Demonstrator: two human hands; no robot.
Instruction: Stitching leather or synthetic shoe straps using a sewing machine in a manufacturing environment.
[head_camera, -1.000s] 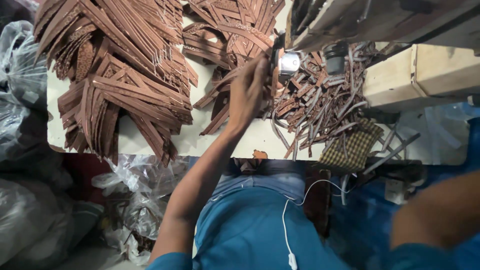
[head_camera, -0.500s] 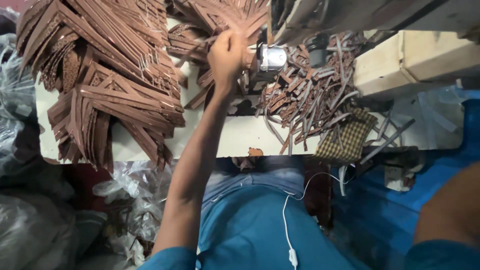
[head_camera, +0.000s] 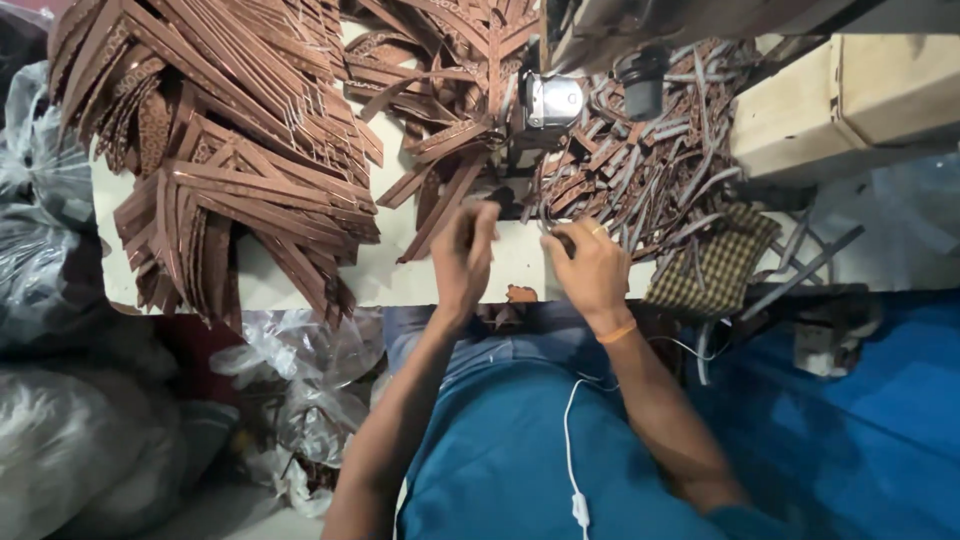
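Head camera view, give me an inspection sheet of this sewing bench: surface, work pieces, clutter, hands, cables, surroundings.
Surface: pale table top, mostly covered.
Job's things: sewing machine head with brown strips beneath it; large stacks of folded brown strips at left.
Clutter: tangled pile of darker strips at right; checked cloth at the table edge.
Grippers: left hand and right hand close together near the front edge; whether they pinch a strip cannot be told. Orange band on right wrist.
Cables: white cord over the blue shirt.
Surroundings: plastic bags at left; blue sheet at right; wooden box.

Head camera looks steeply down, close above the worktable.
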